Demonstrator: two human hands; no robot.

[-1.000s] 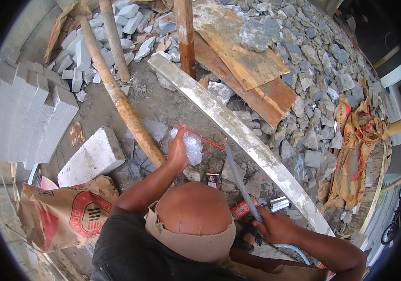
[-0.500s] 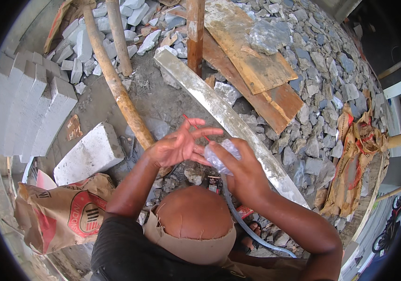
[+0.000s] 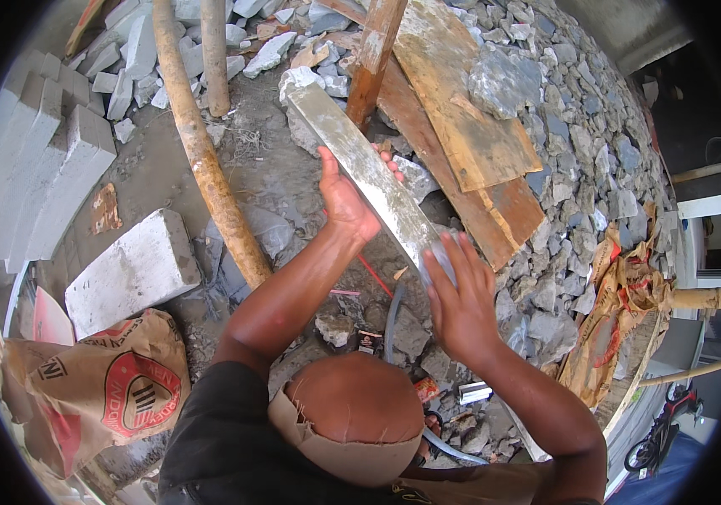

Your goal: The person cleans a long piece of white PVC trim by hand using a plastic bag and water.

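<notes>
A long grey metal straightedge bar (image 3: 359, 156), smeared with pale cement, slants from the far middle towards me. My left hand (image 3: 350, 202) is closed round its middle from below, thumb on the near side and fingertips showing past the far edge. My right hand (image 3: 460, 299) lies over the nearer end, fingers bent down on it. A shiny translucent patch shows under those fingers; I cannot make out what it is. Below my left wrist a thin red stick or tube (image 3: 375, 273) slants down to the ground. A clear hose (image 3: 392, 328) curves beside it.
Broken stone (image 3: 575, 160) heaps up at the right, with worn plywood boards (image 3: 470, 126) and a wooden post (image 3: 373, 59). A curved pole (image 3: 201, 151), a white block (image 3: 133, 273), stacked blocks (image 3: 66, 185) and a paper cement sack (image 3: 100, 387) stand at the left.
The red stick and crumpled clear plastic were in my hands; the stick is now lower, below my left wrist. My left hand has reached forward and gripped the bar; my right has moved onto its near end.
</notes>
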